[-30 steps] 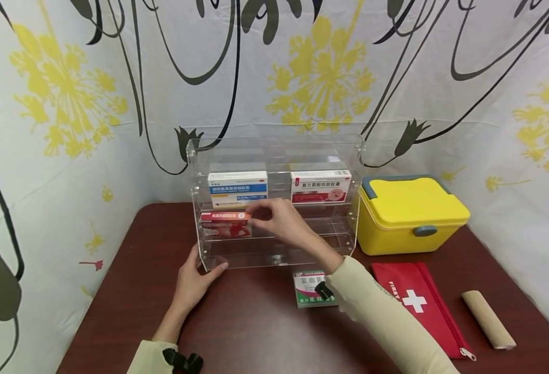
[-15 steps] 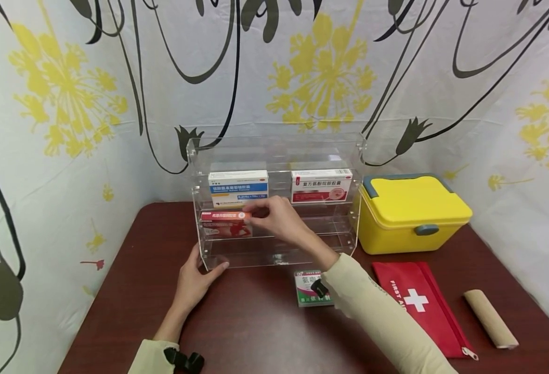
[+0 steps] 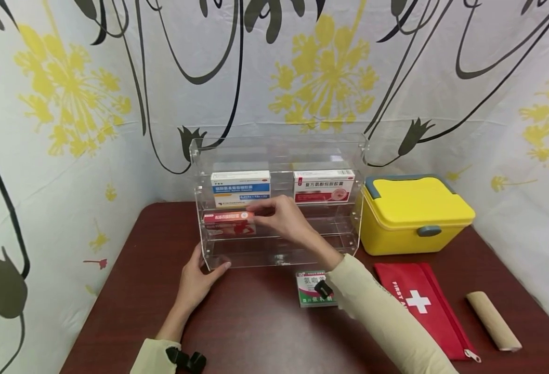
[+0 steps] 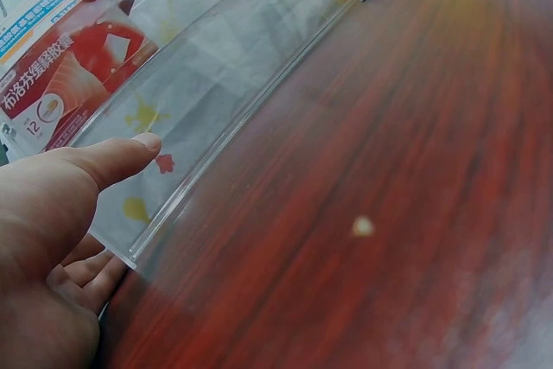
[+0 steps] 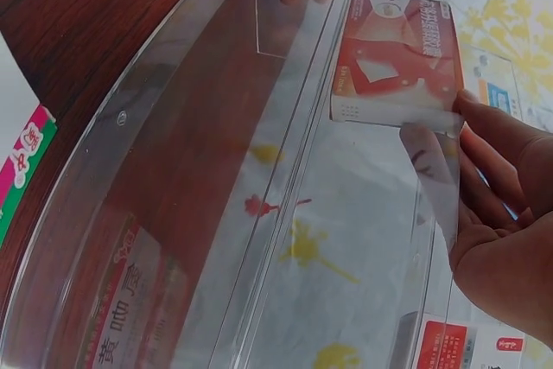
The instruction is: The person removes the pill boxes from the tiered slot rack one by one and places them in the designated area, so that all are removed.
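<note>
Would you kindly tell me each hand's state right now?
Left hand: holding the clear rack by its lower left corner.
Right hand: pinching the red ibuprofen capsule box by its right end.

Decent room on the reddish-brown wood-grain bench [image 3: 256, 317] between the left hand [image 3: 195, 281] and the flat green-and-white medicine carton [image 3: 309, 297]. The right end of the clear acrylic tiered rack [image 3: 251, 259] is way tighter, since a yellow plastic lidded box [image 3: 396, 236] stands right next to it.

Brown table [image 3: 256, 327] ran across lower frame — clear rack [image 3: 256, 252] stood centre, yellow box [image 3: 396, 228] right; green-white box [image 3: 308, 292] lay lower centre — red pouch [image 3: 415, 280], tan roll [image 3: 494, 322] lower right.
</note>
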Tool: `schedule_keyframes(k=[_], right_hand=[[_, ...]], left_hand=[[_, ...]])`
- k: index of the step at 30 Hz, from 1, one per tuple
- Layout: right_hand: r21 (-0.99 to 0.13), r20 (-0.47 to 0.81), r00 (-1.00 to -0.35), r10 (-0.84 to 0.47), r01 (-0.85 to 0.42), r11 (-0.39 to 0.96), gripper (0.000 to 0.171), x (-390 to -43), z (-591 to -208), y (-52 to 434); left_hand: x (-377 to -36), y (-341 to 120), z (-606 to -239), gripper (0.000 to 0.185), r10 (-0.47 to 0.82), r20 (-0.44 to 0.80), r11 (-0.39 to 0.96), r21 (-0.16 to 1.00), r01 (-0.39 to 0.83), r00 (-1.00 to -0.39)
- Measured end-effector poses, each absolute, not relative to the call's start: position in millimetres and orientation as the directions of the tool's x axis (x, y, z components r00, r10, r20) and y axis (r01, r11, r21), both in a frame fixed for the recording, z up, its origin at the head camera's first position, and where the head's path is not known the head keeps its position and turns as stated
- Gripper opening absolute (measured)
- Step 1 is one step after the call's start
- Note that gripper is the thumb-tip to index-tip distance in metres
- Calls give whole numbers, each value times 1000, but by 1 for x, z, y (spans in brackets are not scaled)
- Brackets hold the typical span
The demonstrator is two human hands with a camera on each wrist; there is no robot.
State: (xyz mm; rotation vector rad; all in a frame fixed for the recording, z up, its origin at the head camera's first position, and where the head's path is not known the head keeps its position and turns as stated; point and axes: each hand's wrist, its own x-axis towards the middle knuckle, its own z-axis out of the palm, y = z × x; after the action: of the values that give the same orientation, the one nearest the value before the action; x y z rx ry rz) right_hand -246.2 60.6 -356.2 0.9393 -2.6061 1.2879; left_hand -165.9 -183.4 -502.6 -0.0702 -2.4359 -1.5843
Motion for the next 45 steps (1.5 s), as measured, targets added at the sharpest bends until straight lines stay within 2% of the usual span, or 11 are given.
schedule_keyframes(k=[9,29,38,45], right_hand=[[-679,366,-802,-472,-577,455,19,-247,-351,68],[-717,340,-809,-479,-553,424,19,-241,-322,82],[-737,362,-811,-460,-551,392,20,-235,-307,86],[-735,408,-788,-462,-583,345,20,-228,-296,90]], left_hand=[[-166,-182,-502,89,-80,224,404,898,174,-971],[-167,-183,-506,90,-78,236,397,899,187,-969],[-167,-184,-505,88,-75,242,404,894,193,-967],[-166,-183,-504,88,-73,234,402,896,186,-970]])
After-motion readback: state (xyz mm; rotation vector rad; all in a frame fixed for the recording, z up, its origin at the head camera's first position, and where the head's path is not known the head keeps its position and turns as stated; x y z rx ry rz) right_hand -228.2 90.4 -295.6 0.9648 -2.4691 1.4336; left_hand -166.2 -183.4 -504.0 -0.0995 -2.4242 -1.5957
